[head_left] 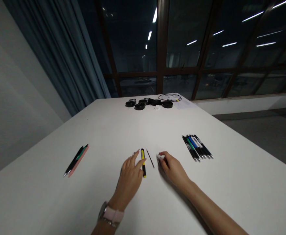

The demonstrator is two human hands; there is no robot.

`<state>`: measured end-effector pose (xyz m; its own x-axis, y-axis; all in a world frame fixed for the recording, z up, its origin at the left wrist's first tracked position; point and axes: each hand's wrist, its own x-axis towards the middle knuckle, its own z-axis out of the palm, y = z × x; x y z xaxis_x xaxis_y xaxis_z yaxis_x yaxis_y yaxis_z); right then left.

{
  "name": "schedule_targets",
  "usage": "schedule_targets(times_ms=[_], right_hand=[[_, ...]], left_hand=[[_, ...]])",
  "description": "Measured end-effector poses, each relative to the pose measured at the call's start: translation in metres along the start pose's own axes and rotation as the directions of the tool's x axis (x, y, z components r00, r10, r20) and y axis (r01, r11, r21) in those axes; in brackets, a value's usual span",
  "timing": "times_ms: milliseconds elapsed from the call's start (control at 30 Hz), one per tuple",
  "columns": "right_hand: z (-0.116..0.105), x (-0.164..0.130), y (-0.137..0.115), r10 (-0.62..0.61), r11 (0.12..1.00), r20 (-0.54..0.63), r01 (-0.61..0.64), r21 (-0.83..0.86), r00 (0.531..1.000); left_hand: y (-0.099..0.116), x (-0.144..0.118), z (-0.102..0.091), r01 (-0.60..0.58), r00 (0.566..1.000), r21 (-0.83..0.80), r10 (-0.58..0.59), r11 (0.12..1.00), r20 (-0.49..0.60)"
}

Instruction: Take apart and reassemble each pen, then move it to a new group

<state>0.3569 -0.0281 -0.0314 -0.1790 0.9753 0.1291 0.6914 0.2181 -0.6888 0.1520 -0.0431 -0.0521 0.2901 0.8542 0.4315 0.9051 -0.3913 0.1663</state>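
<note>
A yellow and black pen barrel (143, 162) lies on the white table (108, 127) in front of me. My left hand (129, 178) rests flat beside it, fingertips touching its left side. A thin dark refill (150, 158) lies just right of the barrel. My right hand (171, 168) sits to the right of the refill, its fingers curled around something small and pale that I cannot make out. A watch with a pink strap (110, 215) is on my left wrist.
A row of several pens (197, 147) lies to the right. Two or three pens (76, 160) lie together at the left. Black round objects and a cable (152, 102) sit at the table's far edge, before dark windows.
</note>
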Motion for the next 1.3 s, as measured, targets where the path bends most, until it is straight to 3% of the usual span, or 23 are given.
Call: schedule_targets(times_ms=[433, 533, 633, 767, 833, 900, 1100, 1300], right_hand=[[-0.017, 0.002, 0.000, 0.051, 0.998, -0.071, -0.054, -0.039, 0.996], [-0.016, 0.002, 0.000, 0.055, 0.997, -0.062, -0.058, -0.044, 0.997], [-0.014, -0.002, -0.005, 0.037, 0.999, -0.068, -0.038, -0.010, 0.997], [-0.005, -0.021, -0.026, -0.100, 0.980, -0.066, 0.110, 0.167, 0.993], [0.001, -0.033, -0.037, -0.195, 0.939, -0.041, 0.199, 0.280, 0.980], [0.007, -0.042, -0.043, -0.214, 0.902, -0.055, 0.219, 0.373, 0.975], [0.018, -0.046, -0.039, -0.232, 0.880, -0.110, 0.257, 0.400, 0.967], [0.018, -0.045, -0.038, -0.294, 0.871, -0.169, 0.337, 0.358, 0.941]], left_hand=[[0.000, -0.005, 0.013, 0.024, 1.000, -0.012, -0.024, 1.000, 0.016], [0.000, -0.001, 0.007, 0.016, 1.000, -0.024, -0.017, 1.000, -0.005], [0.010, 0.004, -0.008, -0.024, 0.994, -0.068, 0.016, 0.997, -0.104], [0.039, 0.001, -0.032, -0.254, 0.955, -0.131, 0.227, 0.958, -0.189], [0.054, -0.002, -0.042, -0.432, 0.884, -0.142, 0.387, 0.891, -0.261], [0.064, -0.005, -0.047, -0.503, 0.839, -0.149, 0.440, 0.851, -0.320], [0.070, -0.004, -0.043, -0.518, 0.803, -0.200, 0.393, 0.831, -0.447], [0.070, -0.003, -0.042, -0.531, 0.796, -0.203, 0.402, 0.823, -0.452]])
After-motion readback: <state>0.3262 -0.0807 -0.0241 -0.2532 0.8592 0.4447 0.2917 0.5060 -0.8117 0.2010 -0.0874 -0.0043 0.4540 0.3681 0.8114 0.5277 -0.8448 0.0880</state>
